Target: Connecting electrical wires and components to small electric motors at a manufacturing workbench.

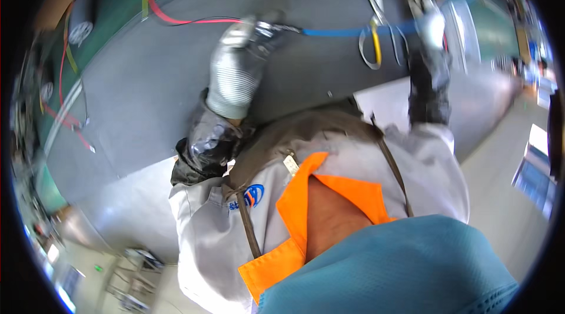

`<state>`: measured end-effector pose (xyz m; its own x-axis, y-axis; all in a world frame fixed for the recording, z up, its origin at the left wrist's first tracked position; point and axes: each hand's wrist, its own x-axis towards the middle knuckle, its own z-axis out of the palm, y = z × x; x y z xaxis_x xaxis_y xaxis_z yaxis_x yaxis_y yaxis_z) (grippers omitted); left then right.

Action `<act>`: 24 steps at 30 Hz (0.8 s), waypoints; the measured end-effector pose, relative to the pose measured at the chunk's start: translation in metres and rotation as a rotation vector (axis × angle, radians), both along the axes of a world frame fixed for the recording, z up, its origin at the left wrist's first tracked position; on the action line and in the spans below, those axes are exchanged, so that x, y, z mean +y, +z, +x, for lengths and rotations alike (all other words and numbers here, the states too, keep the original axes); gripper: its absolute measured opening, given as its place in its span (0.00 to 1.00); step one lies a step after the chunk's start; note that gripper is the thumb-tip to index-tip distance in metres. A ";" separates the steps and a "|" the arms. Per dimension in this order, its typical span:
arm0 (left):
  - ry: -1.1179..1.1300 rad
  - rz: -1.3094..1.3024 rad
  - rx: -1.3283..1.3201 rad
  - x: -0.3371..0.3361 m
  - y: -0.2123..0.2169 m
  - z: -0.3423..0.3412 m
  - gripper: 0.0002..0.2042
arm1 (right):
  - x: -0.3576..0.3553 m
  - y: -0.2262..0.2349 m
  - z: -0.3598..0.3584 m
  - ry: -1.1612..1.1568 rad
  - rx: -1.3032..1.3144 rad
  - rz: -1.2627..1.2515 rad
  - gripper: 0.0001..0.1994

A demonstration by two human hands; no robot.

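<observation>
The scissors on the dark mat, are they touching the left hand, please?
Apart: the head view shows the scissors lying to the right of the left hand, with dark mat visible between them.

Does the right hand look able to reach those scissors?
Probably yes: the scissors lie just left of the right hand, though the blue cable crossing them could get in the way.

Scissors [381,18] on dark grey tabletop [147,102]

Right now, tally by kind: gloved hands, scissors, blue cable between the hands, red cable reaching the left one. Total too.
Gloved hands: 2, left hand and right hand
Scissors: 1
Blue cable between them: 1
Red cable at the left: 1
Total: 5
</observation>
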<state>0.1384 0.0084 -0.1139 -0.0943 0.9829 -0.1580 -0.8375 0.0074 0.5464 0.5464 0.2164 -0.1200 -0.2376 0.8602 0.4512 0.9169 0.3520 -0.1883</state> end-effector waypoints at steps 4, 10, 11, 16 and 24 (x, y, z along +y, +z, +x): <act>-0.038 -0.171 0.181 -0.005 0.006 -0.003 0.12 | -0.006 0.037 -0.096 0.309 0.853 -0.621 0.24; -0.048 -0.049 0.399 -0.002 0.011 -0.003 0.15 | 0.054 0.068 -0.235 0.709 0.666 -0.915 0.25; -0.031 0.025 0.454 0.001 0.009 -0.004 0.16 | 0.064 0.070 -0.246 0.741 0.601 -1.003 0.24; -0.085 -0.008 0.194 0.008 0.016 -0.002 0.17 | 0.081 0.055 -0.256 0.626 0.523 -0.976 0.17; -0.084 -0.037 0.127 0.003 0.009 -0.004 0.16 | 0.010 0.102 -0.153 0.453 0.333 -0.466 0.18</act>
